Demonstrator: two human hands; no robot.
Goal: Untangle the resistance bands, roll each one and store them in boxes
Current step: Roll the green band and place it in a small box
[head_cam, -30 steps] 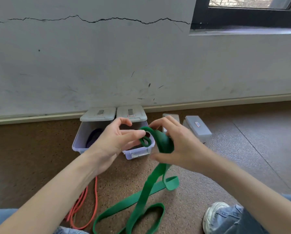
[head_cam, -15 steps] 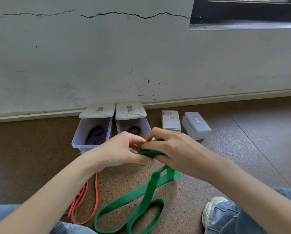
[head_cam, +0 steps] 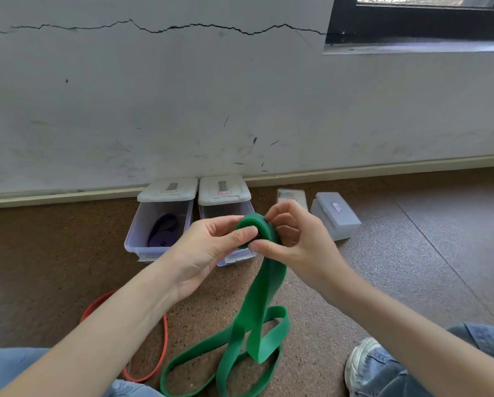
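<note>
Left hand (head_cam: 211,247): thumb and fingers pinch the rolled end of the green band (head_cam: 258,293).
Right hand (head_cam: 297,245): fingers curl round the same roll from the other side.
Green band: roll held above the floor (head_cam: 397,267); its tail hangs down into loops on the floor.
Orange band (head_cam: 162,339): on the floor, under the left forearm.
Purple band (head_cam: 164,230): inside the left open box (head_cam: 160,224), by the wall.
Second open box (head_cam: 225,207): just right of it.

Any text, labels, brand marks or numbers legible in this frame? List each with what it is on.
Nothing can be read.
Left box lid: a grey strip and small mark, too blurred to read.
Second box lid: a grey strip and a red-edged sticker, print too small.
Flat case by the wall: a pale label, illegible.
Closed box on the right: a small sticker with bluish marks, unreadable.
Green band: no print visible.
</note>
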